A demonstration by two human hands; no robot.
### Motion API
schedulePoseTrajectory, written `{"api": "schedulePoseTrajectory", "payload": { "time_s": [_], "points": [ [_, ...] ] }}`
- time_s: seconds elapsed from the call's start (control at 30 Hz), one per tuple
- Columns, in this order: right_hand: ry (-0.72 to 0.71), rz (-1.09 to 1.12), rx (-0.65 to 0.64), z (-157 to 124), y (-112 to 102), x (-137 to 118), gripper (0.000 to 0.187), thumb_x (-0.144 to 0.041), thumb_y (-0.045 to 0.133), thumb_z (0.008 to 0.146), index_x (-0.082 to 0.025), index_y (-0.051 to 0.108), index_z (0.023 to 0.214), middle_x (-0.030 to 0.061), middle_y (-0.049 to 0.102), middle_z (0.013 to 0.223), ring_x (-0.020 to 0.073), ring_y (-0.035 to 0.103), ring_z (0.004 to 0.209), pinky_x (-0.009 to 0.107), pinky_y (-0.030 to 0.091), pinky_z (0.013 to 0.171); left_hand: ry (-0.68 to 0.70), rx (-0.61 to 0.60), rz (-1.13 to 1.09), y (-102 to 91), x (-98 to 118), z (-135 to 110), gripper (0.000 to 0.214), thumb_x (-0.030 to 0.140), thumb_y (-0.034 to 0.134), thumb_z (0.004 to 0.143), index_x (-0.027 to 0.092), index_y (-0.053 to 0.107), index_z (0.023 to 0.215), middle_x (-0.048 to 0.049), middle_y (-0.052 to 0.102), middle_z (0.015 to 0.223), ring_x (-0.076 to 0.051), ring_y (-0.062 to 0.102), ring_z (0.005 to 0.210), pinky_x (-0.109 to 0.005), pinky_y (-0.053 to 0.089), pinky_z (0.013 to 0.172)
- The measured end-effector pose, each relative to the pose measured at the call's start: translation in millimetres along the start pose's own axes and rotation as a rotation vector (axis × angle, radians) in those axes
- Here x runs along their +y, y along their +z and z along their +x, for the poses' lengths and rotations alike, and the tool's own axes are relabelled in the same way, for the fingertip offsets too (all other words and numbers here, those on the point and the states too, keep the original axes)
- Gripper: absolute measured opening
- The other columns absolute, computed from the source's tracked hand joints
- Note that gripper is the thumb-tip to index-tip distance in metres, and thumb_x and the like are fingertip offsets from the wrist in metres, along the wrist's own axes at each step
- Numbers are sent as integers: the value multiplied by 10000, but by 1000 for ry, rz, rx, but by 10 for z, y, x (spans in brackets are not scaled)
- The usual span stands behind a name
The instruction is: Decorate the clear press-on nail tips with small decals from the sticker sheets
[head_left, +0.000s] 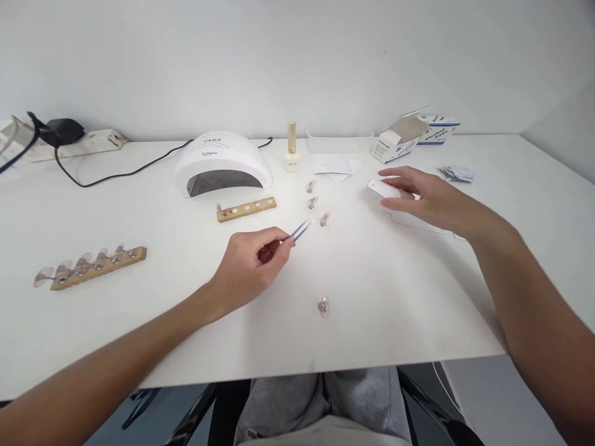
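Note:
Pinched in my left hand (pixel 253 263) is a pair of purple tweezers (pixel 301 229), its two tips apart and pointing away to the right. The fingers and thumb of my right hand (pixel 427 198) are around a small white box (pixel 377 188), which they partly cover. Close to the tweezer tips sits a clear pinkish nail tip (pixel 325 218) on a small metal base. Two similar nail tips, one nearer (pixel 312 202) and one farther (pixel 310 186), stand behind it. Another nail tip (pixel 324 306) lies toward the front edge.
A gold stand strip (pixel 248 209) with one nail tip lies before a white nail lamp (pixel 223 158). Another strip (pixel 100 269) bears several nail tips. Behind are a gold-capped bottle (pixel 292 152), white sheets (pixel 332 165), alcohol pad boxes (pixel 400 139), sachets (pixel 456 174) and a black cable (pixel 121 178).

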State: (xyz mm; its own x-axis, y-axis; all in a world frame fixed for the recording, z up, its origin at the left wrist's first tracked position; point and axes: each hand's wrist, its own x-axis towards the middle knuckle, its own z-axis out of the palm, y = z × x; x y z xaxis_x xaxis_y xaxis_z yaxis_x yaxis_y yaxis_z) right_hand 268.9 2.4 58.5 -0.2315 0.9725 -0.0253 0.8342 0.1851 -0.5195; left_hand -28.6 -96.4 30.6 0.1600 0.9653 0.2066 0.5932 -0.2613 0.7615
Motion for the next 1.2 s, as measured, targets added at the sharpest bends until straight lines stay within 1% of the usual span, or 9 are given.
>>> {"api": "schedulePoseTrajectory", "payload": {
  "time_s": [0.1,0.27,0.37,0.47,0.67,0.77,0.87,1.0,1.2],
  "points": [
    [-50,-102,-45,20,44,42,524,-490,521,828,-336,494,1328,41,557,1316,339,536,1155,472,447,891,2,0,-4,-2,-7,1,182,265,530,856,164,640,751,25,493,559,-59,359,474,-193,300,430],
    [-188,-223,-304,-68,100,66,542,-489,424,890,-436,319,1419,-94,258,1526,312,319,1361,509,352,1029,-1,1,-7,7,-27,9,184,263,532,852,158,641,746,27,495,561,-52,346,473,-189,291,429],
    [-209,-235,-406,-127,110,77,519,-512,412,895,-464,326,1405,-117,290,1509,301,325,1360,508,364,1024,2,6,1,13,-25,15,190,255,532,851,157,634,725,38,469,535,-46,335,465,-184,281,427],
    [-216,-247,-384,-153,126,61,515,-526,421,889,-454,351,1394,-104,302,1507,318,329,1353,525,358,1018,12,5,9,13,-16,21,191,249,535,848,155,633,713,40,466,528,-44,330,464,-181,280,429],
    [-239,-65,-85,-228,125,-217,252,-434,528,860,-348,638,1070,-22,639,1150,235,589,1014,375,479,772,11,21,11,9,-26,29,178,247,540,844,158,639,726,40,480,536,-40,330,456,-176,284,423],
    [-265,107,-310,-338,208,-412,154,-349,602,820,-286,673,941,-9,677,951,173,598,832,308,468,686,-12,15,21,9,-35,31,182,259,540,844,164,645,728,38,489,541,-43,335,458,-179,286,422],
    [-325,226,-597,-466,383,-547,185,-299,667,772,-281,666,956,-20,654,974,164,565,925,302,454,792,-29,13,37,9,-41,30,185,275,542,846,172,648,735,34,512,556,-51,359,474,-183,302,433],
    [-389,286,-619,-565,592,-611,187,-375,707,749,-279,667,905,-32,621,954,177,494,1012,326,403,886,-17,11,40,13,-52,29,176,284,546,848,178,642,746,28,543,586,-59,403,504,-183,331,455],
    [-490,323,-539,-565,734,-603,94,-329,736,742,-251,696,778,-40,600,849,144,501,905,327,335,940,-20,14,67,24,-54,33,179,287,545,850,178,641,745,36,528,559,-54,381,478,-175,317,431]
  ]
}}
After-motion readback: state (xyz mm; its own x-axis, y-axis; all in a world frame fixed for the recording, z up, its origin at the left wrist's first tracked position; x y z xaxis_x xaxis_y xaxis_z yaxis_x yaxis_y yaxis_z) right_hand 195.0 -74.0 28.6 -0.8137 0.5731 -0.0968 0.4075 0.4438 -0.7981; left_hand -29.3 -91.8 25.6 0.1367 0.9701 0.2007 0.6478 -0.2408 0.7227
